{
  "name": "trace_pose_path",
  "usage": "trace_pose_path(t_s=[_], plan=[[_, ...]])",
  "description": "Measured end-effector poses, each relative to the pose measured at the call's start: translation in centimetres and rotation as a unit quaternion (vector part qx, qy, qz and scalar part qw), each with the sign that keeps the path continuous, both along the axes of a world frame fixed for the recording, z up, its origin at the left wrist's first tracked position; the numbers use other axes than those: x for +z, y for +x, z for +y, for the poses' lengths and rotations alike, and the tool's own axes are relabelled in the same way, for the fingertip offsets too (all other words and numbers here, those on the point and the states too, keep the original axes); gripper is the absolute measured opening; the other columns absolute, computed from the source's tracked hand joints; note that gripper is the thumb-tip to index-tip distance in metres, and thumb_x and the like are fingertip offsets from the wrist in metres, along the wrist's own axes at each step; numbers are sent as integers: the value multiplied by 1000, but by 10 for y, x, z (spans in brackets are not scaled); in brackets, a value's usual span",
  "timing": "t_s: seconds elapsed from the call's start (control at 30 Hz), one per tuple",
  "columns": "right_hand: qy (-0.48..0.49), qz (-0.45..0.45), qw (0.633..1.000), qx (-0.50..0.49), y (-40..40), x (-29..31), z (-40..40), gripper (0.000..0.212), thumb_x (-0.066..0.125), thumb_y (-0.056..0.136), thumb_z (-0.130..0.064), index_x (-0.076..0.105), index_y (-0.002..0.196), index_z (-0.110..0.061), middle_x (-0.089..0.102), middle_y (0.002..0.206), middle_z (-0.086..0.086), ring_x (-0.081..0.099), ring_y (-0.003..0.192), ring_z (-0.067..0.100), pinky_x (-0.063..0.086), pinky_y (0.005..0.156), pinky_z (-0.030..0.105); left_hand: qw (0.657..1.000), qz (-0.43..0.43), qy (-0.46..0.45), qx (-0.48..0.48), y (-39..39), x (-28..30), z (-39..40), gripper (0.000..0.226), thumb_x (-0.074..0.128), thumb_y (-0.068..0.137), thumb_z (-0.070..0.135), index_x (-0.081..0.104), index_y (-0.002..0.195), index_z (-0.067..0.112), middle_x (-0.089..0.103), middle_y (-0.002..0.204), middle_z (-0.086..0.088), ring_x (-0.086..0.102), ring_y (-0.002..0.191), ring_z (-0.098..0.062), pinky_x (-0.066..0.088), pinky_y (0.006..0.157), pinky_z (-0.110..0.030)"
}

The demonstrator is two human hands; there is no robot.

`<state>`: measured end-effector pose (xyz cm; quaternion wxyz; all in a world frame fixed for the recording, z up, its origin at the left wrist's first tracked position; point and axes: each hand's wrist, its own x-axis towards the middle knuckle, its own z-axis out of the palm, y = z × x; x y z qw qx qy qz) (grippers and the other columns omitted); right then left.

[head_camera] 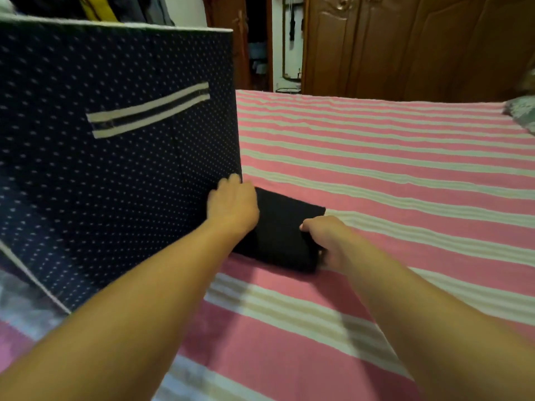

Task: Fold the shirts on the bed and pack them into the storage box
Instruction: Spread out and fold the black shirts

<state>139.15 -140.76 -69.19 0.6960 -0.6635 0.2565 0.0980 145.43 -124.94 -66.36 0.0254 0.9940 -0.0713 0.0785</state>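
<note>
A folded black shirt (282,227) lies on the pink and white striped bed (405,183), right beside the storage box. The box (115,140) is navy fabric with small white dots and a striped handle, and stands tall at the left. My left hand (233,205) lies over the shirt's left edge, against the box's lower corner, with its fingers curled down out of sight. My right hand (324,237) grips the shirt's right edge, thumb on top and fingers tucked under the fabric.
Clothes hang behind the box at the top left. A brown wooden wardrobe (419,44) stands beyond the bed, with an open doorway to its left. A grey patterned pillow (522,111) sits at the bed's far right edge.
</note>
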Motion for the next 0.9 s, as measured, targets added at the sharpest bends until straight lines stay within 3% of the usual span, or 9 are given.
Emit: trace_pose_path(t_s=[0.07,0.17,0.37,0.47,0.57,0.67,0.77,0.83,0.9], plan=[[-13,-2,1000,2,3,-4,-6,15,55,91,-8,63,104,-11,72,102,14,71,95,33,56,91,55,997,20,-22,-77,0,-30,-11,51,39,103,48,46,148,26,43,153,-11,39,139,-34,38,110,-49],[1,-17,1000,10,-5,-7,-23,15,49,93,-6,62,99,-9,67,93,11,68,86,28,57,91,46,986,116,-6,-119,-4,-71,-11,63,19,101,65,12,160,43,4,171,-2,2,156,-28,7,126,-48],[-208,-61,976,27,-116,6,-49,18,40,94,-9,50,80,-12,49,68,8,49,55,22,56,71,44,992,88,77,-46,-52,-40,-35,60,35,104,41,17,161,32,2,170,-9,-1,155,-38,6,124,-56],[-460,-133,848,227,-236,6,-67,26,36,94,-23,42,69,-18,50,72,5,48,70,29,32,64,39,989,21,-49,-138,-158,-34,-67,66,55,93,30,35,156,28,16,167,-16,14,152,-39,17,123,-53],[-554,-136,740,357,-365,-4,-93,29,29,83,-43,38,68,-20,58,67,10,54,65,35,29,56,38,964,76,-165,-195,-269,-40,-78,60,60,91,29,47,150,26,32,160,-17,31,144,-38,28,118,-47],[-609,-52,664,431,-466,-22,-125,31,39,96,-40,57,80,-21,68,80,9,64,74,36,34,55,35,952,159,-156,-209,-357,-52,-86,50,58,96,35,53,145,26,42,153,-18,39,139,-39,35,114,-48],[-544,1,687,482,-529,-28,-153,35,55,92,-12,62,122,-30,57,123,5,58,101,33,49,77,41,949,203,-115,-210,-411,-39,-110,49,54,99,36,50,147,26,39,154,-17,37,140,-38,35,115,-49],[-525,23,755,392,-543,-7,-175,34,61,86,-10,65,113,-29,56,112,2,58,94,29,45,73,36,950,195,-85,-230,-429,-12,-132,53,56,97,33,47,149,27,39,155,-15,37,140,-38,36,114,-51],[-584,-3,745,323,-540,28,-204,32,58,85,-3,69,105,-25,59,111,4,60,99,31,41,73,34,950,166,-76,-252,-439,29,-161,53,57,97,32,48,149,26,40,154,-14,42,137,-37,39,112,-51]])
